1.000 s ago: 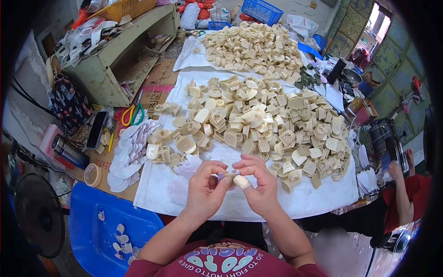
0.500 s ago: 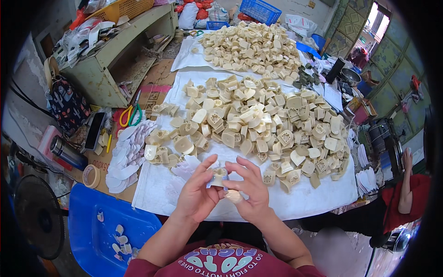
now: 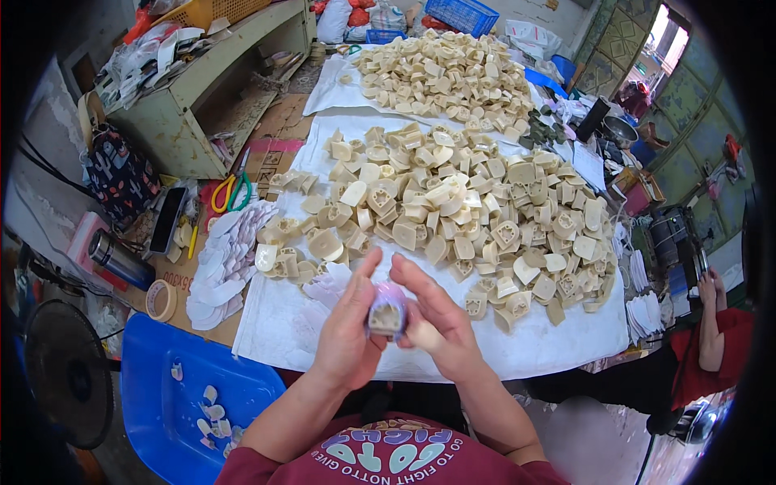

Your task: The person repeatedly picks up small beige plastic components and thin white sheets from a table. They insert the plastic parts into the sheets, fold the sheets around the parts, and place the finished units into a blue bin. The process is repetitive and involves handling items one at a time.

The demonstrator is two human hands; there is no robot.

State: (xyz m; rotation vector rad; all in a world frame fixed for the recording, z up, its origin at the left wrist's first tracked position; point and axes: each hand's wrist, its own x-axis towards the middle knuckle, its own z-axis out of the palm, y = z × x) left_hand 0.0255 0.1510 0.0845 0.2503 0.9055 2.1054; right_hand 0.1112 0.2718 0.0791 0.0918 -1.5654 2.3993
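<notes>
White sheeting point(image 3: 558, 356) covered the cluttered floor-level work surface, and a broad heap of cream blocks point(image 3: 453, 202) lay spread across it beyond the fingertips. A second heap point(image 3: 440, 69) sat farther off on another sheet.

Both hands met just short of the near edge of the sheet. The left hand point(image 3: 349, 335) and the right hand point(image 3: 436, 327) pinched one cream block point(image 3: 386, 317) between them, fingers closed narrowly around it, with a thin pale violet wrapping point(image 3: 390, 293) showing over its top. The block stood between the two thumbs, held up off the sheet.

Left of the left-hand fingers lay a stack of white cut-out pieces point(image 3: 226, 263), and farther out that way scissors point(image 3: 230, 190) with coloured handles and a roll of tape point(image 3: 160, 301). A blue plastic surface point(image 3: 153, 372) holding a few finished bits sat below the left forearm. Another person's arm in a red sleeve point(image 3: 715, 335) showed far off to the right.

The grip looked light and fingertip-only; I judged the block could slip and drop if the thin wrapping slid against it, or the wrapping could crease or tear under thumb pressure.

Compared with half a second before, the hands had turned the block so its violet-covered end faced up, and the fingers had drawn closer about it.
</notes>
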